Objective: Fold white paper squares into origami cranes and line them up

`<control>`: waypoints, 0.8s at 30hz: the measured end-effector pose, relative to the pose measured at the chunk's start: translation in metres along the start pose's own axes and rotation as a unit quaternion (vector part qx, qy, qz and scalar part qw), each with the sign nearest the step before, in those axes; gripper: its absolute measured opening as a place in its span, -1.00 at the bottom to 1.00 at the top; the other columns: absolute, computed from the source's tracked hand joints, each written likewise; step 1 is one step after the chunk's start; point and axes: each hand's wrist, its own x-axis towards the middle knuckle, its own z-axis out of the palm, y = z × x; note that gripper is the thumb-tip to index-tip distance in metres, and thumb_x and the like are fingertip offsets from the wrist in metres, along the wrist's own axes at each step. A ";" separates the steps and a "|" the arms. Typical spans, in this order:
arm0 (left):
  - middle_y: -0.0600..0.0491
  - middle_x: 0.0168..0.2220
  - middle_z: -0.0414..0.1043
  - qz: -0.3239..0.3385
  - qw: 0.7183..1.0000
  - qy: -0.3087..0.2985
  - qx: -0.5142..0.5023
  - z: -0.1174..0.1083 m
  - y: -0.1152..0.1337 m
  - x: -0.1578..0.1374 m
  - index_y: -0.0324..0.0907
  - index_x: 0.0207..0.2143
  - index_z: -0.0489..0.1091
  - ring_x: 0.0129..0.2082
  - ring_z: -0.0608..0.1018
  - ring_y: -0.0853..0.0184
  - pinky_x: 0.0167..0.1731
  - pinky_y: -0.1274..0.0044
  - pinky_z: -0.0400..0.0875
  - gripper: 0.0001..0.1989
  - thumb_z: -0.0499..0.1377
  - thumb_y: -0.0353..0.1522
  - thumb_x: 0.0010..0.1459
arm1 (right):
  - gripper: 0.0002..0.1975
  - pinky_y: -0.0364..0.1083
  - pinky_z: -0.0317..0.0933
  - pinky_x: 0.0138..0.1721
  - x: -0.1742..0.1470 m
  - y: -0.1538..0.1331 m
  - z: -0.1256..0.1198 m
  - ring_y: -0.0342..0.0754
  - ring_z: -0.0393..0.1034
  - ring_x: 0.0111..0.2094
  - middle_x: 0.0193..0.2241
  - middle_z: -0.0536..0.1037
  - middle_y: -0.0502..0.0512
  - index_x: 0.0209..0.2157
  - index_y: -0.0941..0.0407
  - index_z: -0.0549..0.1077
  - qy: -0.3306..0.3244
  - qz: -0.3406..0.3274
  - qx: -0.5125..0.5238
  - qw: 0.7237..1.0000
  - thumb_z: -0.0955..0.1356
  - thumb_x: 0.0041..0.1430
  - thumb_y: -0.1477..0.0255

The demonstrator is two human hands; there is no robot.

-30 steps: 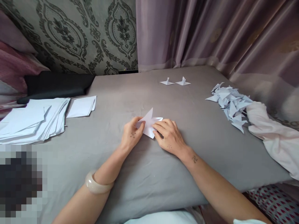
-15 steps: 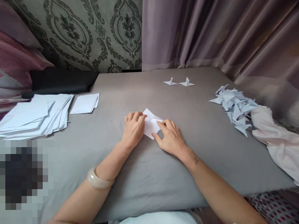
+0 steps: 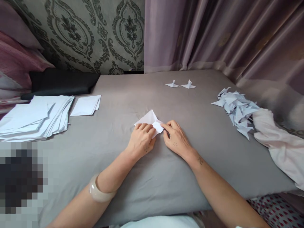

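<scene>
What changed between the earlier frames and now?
The bare left hand moved rightward and toward the person, onto the near side of the folded white paper, uncovering its left corner. The bare right hand stays at its right; the white paper stack hasn't moved.

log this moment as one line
left hand: on paper; right hand: at paper's right edge; paper: partly folded; pile: at right

Dark dots are marked on the left hand and right hand, a cream bangle worn on the left forearm.
</scene>
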 end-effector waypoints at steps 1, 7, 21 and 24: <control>-0.09 -0.16 0.48 0.006 1.000 0.002 0.009 -0.002 0.000 0.000 -0.18 -0.27 0.41 -0.12 0.47 0.15 -0.12 0.31 0.30 -0.83 0.03 -0.47 0.18 | -0.65 -0.03 0.26 -0.12 0.000 -0.001 0.000 0.01 0.31 -0.17 -0.24 0.39 0.15 -0.04 0.06 0.46 0.003 -0.003 0.001 1.000 0.20 0.21 0.54; -0.08 -0.36 0.42 -0.016 0.998 -0.020 0.065 -0.003 0.001 -0.001 -0.21 -0.44 0.38 -0.31 0.44 0.18 -0.27 0.36 0.32 -0.85 0.05 -0.48 0.13 | -0.73 -0.04 0.24 -0.13 -0.004 -0.007 -0.002 0.00 0.31 -0.18 -0.24 0.42 0.14 -0.12 0.06 0.48 -0.011 -0.031 -0.019 0.999 0.22 0.24 0.51; 0.01 -0.37 0.45 -0.074 0.997 0.005 -0.030 0.002 0.002 -0.001 -0.18 -0.40 0.41 -0.34 0.45 0.31 -0.41 0.51 0.29 -0.69 -0.04 -0.35 0.34 | -0.79 -0.06 0.26 -0.21 -0.004 0.000 -0.004 -0.02 0.35 -0.21 -0.30 0.45 0.11 -0.21 0.05 0.51 -0.001 0.001 0.013 1.000 0.24 0.27 0.45; 0.04 -0.37 0.46 -0.122 0.991 0.014 -0.050 0.005 0.003 0.002 -0.15 -0.35 0.43 -0.33 0.46 0.32 -0.42 0.53 0.26 -0.75 0.00 -0.34 0.32 | -0.80 -0.07 0.25 -0.22 -0.002 0.002 -0.002 -0.02 0.36 -0.22 -0.31 0.46 0.10 -0.24 0.06 0.51 0.002 0.019 0.030 0.999 0.24 0.28 0.42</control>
